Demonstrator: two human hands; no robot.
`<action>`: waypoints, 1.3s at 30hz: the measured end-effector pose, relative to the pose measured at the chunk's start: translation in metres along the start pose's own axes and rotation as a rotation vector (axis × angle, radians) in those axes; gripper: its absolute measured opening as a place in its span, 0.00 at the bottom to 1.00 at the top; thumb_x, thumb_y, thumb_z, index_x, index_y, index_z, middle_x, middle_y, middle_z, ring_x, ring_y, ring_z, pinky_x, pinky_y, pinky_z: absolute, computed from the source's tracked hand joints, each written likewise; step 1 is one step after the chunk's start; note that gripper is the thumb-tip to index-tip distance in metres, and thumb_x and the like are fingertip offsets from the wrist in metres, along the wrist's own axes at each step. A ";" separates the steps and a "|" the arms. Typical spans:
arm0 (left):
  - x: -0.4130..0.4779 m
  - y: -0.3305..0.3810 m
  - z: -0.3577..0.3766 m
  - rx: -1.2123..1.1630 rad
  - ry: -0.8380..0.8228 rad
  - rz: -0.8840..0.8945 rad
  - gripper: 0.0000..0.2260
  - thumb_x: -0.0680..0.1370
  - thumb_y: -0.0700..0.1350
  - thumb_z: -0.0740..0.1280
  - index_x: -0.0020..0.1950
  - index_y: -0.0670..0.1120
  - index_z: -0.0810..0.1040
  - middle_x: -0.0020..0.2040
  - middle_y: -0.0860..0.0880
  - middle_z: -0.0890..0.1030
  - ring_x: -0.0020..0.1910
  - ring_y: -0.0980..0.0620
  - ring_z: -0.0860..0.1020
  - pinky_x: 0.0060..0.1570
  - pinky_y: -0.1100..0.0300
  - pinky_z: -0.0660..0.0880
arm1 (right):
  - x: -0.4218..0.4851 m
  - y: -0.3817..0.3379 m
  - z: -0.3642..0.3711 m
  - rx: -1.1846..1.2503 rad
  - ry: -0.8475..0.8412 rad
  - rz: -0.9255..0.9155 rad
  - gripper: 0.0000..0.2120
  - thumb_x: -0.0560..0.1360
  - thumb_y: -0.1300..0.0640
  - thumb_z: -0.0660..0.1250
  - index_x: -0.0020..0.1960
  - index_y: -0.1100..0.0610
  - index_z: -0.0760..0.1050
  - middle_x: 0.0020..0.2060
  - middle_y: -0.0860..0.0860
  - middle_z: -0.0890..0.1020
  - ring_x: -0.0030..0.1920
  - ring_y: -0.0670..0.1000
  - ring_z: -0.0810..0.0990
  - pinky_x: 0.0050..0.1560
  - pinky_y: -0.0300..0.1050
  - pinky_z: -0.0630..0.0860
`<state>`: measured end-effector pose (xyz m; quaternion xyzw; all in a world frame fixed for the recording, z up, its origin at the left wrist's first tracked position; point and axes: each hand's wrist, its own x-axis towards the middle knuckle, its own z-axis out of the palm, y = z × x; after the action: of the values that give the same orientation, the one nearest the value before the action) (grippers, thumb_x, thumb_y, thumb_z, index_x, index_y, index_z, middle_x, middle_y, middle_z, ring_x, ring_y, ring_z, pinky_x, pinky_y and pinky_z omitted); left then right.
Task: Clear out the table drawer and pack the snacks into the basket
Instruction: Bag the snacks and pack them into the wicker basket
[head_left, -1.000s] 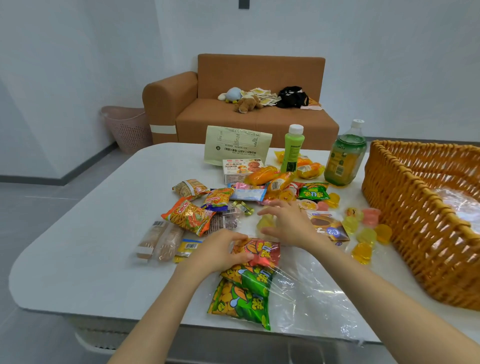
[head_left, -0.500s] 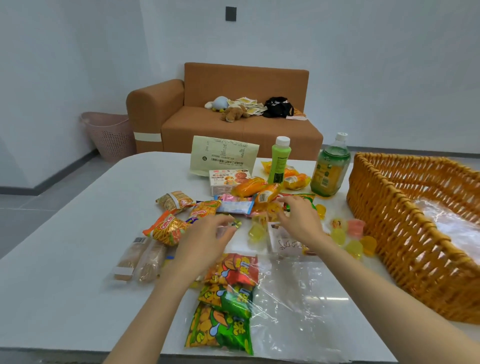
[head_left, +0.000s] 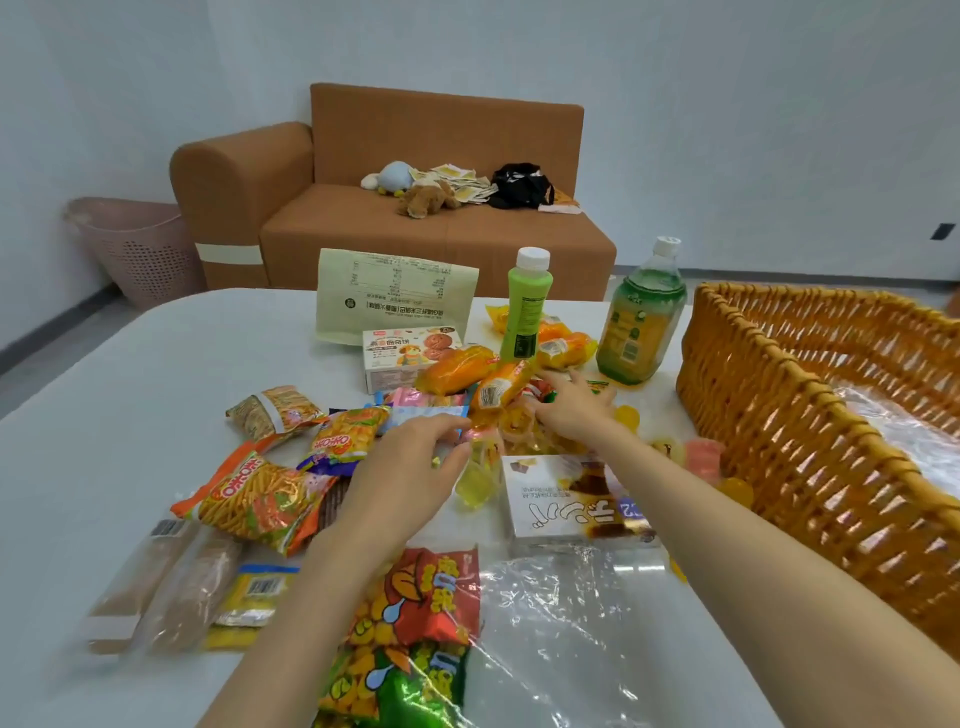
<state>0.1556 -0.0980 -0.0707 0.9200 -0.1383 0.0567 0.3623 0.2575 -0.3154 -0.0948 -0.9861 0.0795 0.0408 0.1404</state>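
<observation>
Snacks (head_left: 457, 370) strewn on the table (head_left: 130, 415) just ahead of both hands, basket (head_left: 769, 415) off to the right.
Fingers spread, the right hand (head_left: 576, 410) rests on the snacks gripping nothing and is nearer the basket, which stands just to its right; the left hand (head_left: 410, 467) hovers beside it, thumb and fingers apart.

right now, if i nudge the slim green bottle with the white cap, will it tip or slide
The slim green bottle is tall and narrow and stands upright, so a high push would probably tip it. It looks full, so likely heavy for its size. Once down, its round body could roll.
</observation>
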 end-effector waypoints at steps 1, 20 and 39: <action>0.004 0.000 0.001 -0.016 0.002 -0.006 0.14 0.80 0.49 0.64 0.65 0.54 0.76 0.59 0.55 0.79 0.49 0.60 0.76 0.49 0.62 0.74 | 0.006 0.000 0.001 0.024 -0.043 0.050 0.32 0.76 0.33 0.56 0.76 0.40 0.54 0.78 0.54 0.53 0.76 0.66 0.49 0.73 0.68 0.44; 0.009 0.000 -0.013 -0.088 0.086 -0.096 0.15 0.80 0.47 0.63 0.66 0.55 0.74 0.59 0.55 0.79 0.43 0.66 0.76 0.37 0.72 0.69 | -0.011 0.006 -0.011 -0.025 0.683 -0.025 0.29 0.69 0.41 0.73 0.60 0.56 0.68 0.56 0.54 0.75 0.55 0.58 0.69 0.52 0.51 0.68; -0.104 0.057 -0.032 -0.620 0.027 -0.193 0.13 0.75 0.54 0.68 0.56 0.49 0.81 0.49 0.47 0.84 0.51 0.48 0.82 0.55 0.50 0.78 | -0.224 -0.026 -0.029 0.495 0.331 -0.443 0.29 0.63 0.41 0.77 0.57 0.47 0.67 0.49 0.42 0.74 0.52 0.48 0.63 0.45 0.45 0.62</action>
<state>0.0390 -0.0937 -0.0322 0.7737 -0.0564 -0.0103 0.6309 0.0436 -0.2662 -0.0366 -0.9088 -0.1069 -0.1709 0.3654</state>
